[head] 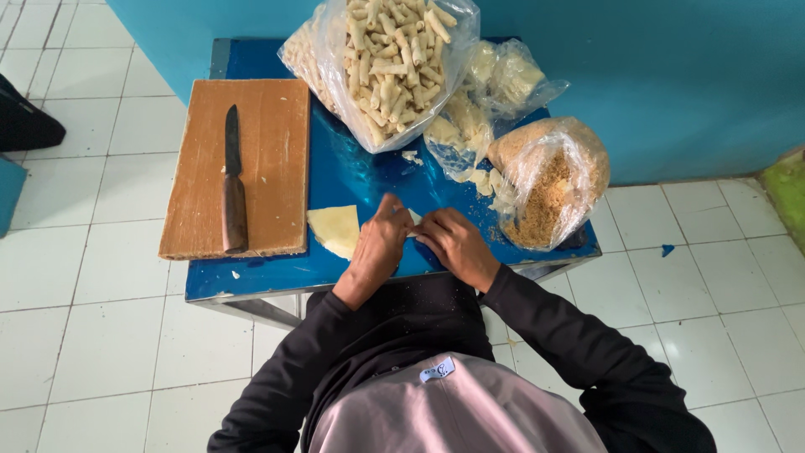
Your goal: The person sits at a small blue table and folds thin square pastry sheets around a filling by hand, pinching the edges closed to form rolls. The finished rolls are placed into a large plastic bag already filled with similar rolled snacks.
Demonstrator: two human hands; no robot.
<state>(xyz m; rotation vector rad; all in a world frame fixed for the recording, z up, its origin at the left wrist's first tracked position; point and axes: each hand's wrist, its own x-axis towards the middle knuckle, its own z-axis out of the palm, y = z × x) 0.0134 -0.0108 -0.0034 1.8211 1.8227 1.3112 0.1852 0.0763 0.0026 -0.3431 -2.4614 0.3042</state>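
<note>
The left hand (pixel 377 243) and right hand (pixel 453 242) pinch a pale wrapper (pixel 412 218) together on the blue worktop (pixel 251 281); a knife (pixel 233 189) lies at nine o'clock.

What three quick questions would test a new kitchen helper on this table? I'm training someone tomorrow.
1. True or false: the knife lies on the wooden cutting board.
2. What do the left hand and right hand meet over: A) a pale wrapper piece, B) the knife, C) the crumb bag?
3. What fills the large clear bag at the table's far edge?

Key: 1 true. 2 A. 3 Pale rolled sticks.
</note>
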